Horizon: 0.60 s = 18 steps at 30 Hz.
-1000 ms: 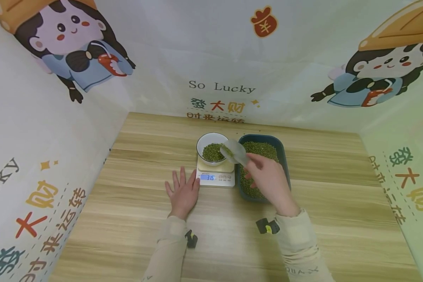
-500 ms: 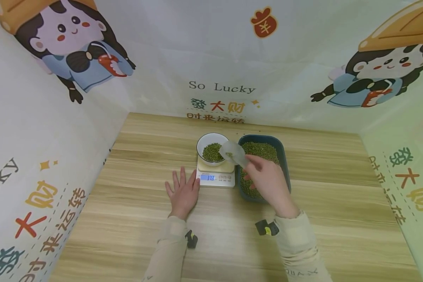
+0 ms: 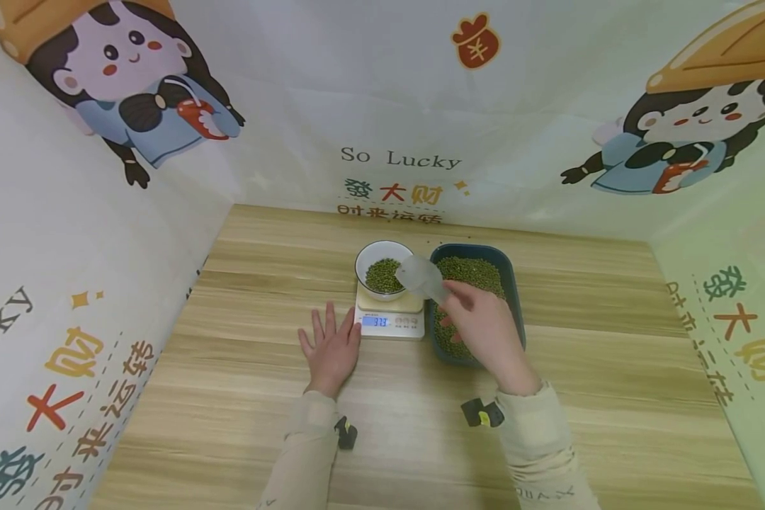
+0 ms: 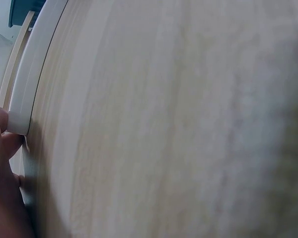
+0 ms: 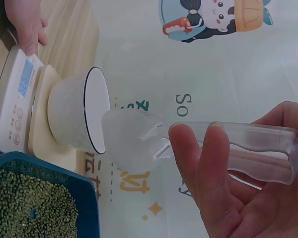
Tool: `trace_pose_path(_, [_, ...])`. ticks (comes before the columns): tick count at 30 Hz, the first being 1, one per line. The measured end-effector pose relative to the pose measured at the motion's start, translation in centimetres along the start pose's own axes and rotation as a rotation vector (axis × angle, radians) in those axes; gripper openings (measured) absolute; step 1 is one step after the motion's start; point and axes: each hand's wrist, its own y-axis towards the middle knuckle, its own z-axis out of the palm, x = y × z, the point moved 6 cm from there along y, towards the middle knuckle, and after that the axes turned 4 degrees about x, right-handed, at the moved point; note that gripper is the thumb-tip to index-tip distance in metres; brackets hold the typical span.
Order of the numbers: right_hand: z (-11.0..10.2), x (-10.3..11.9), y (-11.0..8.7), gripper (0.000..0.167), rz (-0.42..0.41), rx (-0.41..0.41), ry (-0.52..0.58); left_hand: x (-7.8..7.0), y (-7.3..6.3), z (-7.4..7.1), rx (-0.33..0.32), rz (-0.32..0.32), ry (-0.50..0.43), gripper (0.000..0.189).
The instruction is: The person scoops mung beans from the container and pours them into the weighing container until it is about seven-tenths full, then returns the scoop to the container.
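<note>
We are observing the right hand [image 3: 486,327] gripping a translucent scoop [image 5: 130,141] near a dark-rimmed bowl [image 5: 69,111]. The splayed left hand [image 3: 333,355] is touching the digital scale [image 3: 390,331].

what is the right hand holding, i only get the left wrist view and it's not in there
Observer: The right hand holds a translucent scoop.
Operator: where's the scoop end pointing
Observer: Toward the white bowl; in the head view it overlaps the bowl's right rim, though I can't tell whether they touch.
Operator: anything in that bowl
Observer: Yes, the head view shows green beans in it.
</note>
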Motion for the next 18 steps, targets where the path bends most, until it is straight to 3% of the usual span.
trace_pose_path(10, [0.0, -0.2, -0.1, 0.040, 0.000, 0.002, 0.025, 0.2, 0.0, 0.2, -0.006, 0.003, 0.009, 0.047])
trace_pose_path(18, [-1.0, -1.7, -1.1, 0.037, -0.024, -0.079, 0.230, 0.2, 0.0, 0.3, 0.001, -0.002, 0.013, 0.048])
